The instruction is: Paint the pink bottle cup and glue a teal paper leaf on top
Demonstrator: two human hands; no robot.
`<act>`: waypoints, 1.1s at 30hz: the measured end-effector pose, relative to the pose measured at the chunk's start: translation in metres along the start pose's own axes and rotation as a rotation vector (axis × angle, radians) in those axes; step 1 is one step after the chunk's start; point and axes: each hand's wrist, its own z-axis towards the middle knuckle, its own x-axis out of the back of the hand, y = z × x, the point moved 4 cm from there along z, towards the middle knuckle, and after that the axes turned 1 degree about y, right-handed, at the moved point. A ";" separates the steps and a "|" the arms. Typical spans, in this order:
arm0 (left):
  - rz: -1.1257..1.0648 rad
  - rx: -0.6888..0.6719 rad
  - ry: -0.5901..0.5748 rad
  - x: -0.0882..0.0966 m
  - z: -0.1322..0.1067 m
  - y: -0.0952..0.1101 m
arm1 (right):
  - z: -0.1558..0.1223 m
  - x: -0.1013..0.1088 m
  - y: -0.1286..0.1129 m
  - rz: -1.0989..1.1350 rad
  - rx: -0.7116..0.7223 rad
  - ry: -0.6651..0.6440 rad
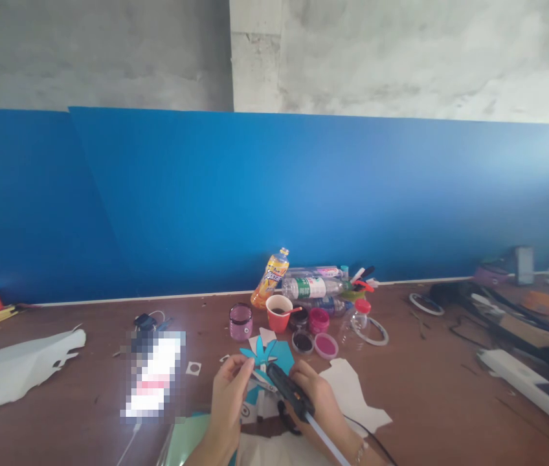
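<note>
My left hand (230,391) pinches the edge of a blue paper cutout with several pointed petals (259,351). In my right hand (320,395) is a black hot glue gun (290,391), its nozzle pointing at the cutout. A pale glue stick (325,440) sticks out of the gun's rear. Below the hands lie a pair of scissors, with dark handles (287,419) partly hidden by the gun, and scraps of blue and white paper. A larger blue paper piece (283,355) lies just behind the cutout.
Behind the hands stand a red paper cup (278,317), a purple jar (241,323), a tilted orange drink bottle (270,279) and open pots of pink powder (325,345). A lit, blurred-out screen (155,375) lies left. A power strip (531,388) and cables lie right. A blue partition (274,188) closes the back.
</note>
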 end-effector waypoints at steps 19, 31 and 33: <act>0.081 0.001 0.001 -0.003 -0.003 -0.001 | 0.002 -0.006 0.002 -0.025 0.020 -0.019; 0.064 0.001 0.020 -0.001 -0.002 0.001 | 0.000 0.002 -0.001 -0.043 0.001 -0.019; 0.055 -0.006 0.022 0.000 0.000 0.000 | 0.001 0.002 0.000 -0.052 -0.003 -0.016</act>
